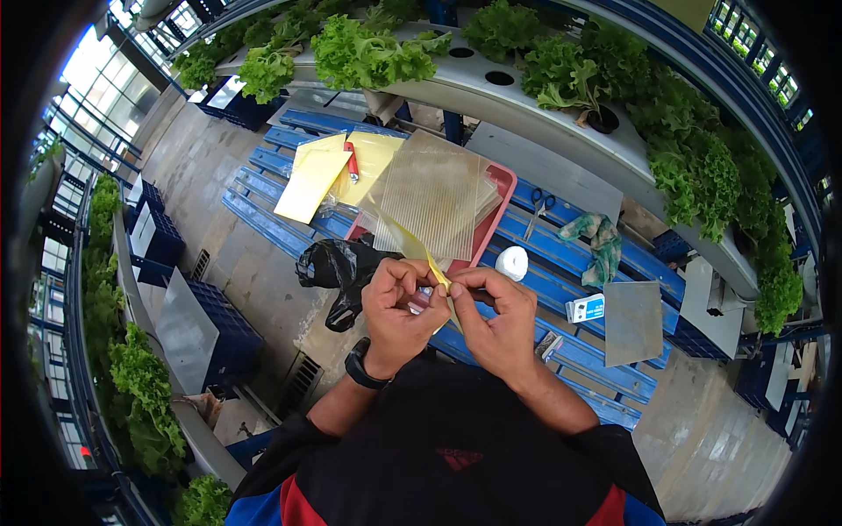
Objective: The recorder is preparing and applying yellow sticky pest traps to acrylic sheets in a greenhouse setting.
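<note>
A thin yellow sheet [437, 269], seen almost edge-on, is pinched at its near edge by my left hand [402, 309] and my right hand [498, 317]. The fingertips of both hands nearly meet there. Beyond them, translucent ribbed plastic sheets [427, 191] lie stacked over a pink tray [503, 187]. To the left of the tray are more yellow sheets [310, 184], with a red utility knife [352, 163] on top. A crumpled black plastic bag [339, 273] sits beside my left hand. What lies directly beneath my hands is mostly hidden.
The blue slatted bench [559, 246] carries scissors [539, 210], a white ball of string [512, 263], a green-stained cloth [595, 246], a small box [584, 308] and a loose ribbed panel [633, 323]. Behind it runs a white growing channel [480, 72] with lettuce [368, 52].
</note>
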The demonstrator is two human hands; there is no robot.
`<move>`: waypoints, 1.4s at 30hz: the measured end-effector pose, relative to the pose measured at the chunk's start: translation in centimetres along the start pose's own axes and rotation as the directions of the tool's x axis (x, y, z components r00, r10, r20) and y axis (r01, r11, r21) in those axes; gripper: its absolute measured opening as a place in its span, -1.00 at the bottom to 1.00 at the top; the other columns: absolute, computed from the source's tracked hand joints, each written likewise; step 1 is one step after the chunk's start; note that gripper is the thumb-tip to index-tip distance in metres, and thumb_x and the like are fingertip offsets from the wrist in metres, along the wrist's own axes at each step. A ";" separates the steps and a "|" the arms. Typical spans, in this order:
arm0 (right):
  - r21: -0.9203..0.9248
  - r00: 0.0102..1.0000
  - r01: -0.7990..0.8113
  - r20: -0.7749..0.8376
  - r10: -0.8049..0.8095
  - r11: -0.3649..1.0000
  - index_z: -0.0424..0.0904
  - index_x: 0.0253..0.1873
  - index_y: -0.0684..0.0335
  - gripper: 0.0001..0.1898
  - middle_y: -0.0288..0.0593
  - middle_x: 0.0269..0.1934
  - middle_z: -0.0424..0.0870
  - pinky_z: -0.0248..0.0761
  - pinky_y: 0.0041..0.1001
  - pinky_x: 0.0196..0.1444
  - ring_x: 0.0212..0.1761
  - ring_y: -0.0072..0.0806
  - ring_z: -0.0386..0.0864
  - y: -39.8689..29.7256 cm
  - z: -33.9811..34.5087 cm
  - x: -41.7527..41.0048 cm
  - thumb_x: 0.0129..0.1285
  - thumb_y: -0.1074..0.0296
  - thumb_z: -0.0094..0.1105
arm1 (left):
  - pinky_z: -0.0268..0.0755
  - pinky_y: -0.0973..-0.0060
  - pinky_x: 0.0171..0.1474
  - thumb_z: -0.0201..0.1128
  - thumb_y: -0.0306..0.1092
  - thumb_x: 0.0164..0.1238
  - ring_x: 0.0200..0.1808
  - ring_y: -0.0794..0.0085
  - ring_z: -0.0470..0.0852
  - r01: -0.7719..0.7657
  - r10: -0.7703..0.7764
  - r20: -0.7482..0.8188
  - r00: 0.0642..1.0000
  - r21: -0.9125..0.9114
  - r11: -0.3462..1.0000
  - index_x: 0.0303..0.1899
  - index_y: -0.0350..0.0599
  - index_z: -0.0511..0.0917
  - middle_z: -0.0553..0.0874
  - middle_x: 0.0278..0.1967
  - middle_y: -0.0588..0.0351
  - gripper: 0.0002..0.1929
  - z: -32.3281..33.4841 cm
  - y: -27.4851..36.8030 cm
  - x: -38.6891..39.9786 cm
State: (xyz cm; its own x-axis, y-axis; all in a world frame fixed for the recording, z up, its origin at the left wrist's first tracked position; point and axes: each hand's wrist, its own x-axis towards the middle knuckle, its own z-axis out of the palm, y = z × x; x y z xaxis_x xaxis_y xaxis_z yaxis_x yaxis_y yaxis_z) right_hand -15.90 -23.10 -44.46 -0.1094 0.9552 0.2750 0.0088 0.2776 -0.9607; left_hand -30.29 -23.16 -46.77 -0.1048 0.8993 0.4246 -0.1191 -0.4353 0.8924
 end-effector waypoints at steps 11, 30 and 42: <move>0.209 0.998 0.000 -0.059 0.013 0.978 0.53 -0.20 0.42 -0.98 -0.21 -0.33 0.59 0.43 -0.63 -0.21 -0.31 -0.63 0.55 1.6 0.6 -0.5 0.31 0.61 0.15 | 0.40 0.61 -0.38 0.35 -0.47 0.27 -0.44 0.58 0.57 0.040 -0.068 0.114 0.991 0.230 0.972 -0.37 -0.30 0.55 0.62 -0.45 0.12 -0.86 0.4 1.5 0.7; 0.220 0.992 -0.124 0.000 0.127 0.968 0.45 -0.14 0.30 -0.86 -0.39 -0.32 0.48 0.25 -0.72 -0.28 -0.33 -0.79 0.35 1.2 0.8 -0.5 0.50 0.35 0.02 | 0.30 0.46 -0.51 0.30 -0.47 0.27 -0.58 0.31 0.52 -0.254 0.244 0.077 0.967 0.404 0.879 -0.45 -0.24 0.49 0.53 -0.56 0.04 -0.83 -0.4 1.2 0.5; -0.119 0.952 0.100 0.300 -0.060 0.988 0.50 -0.32 0.36 -0.76 -0.25 -0.57 0.47 0.25 -0.52 -0.44 -0.52 -0.61 0.36 -1.0 -1.5 2.0 0.44 0.33 0.06 | 0.30 0.45 -0.45 0.26 -0.51 0.21 -0.52 0.36 0.48 -0.240 0.161 0.291 0.943 0.261 0.935 -0.46 -0.28 0.45 0.50 -0.52 0.08 -0.86 -0.5 1.8 1.0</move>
State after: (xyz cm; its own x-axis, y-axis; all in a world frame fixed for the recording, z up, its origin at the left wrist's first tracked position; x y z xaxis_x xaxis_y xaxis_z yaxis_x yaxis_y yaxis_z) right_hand -14.63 -21.31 -42.92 -0.4029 0.8618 0.3082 0.1161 0.3822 -0.9168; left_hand -31.10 -23.05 -44.77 0.1691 0.7908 0.5883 0.1712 -0.6114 0.7726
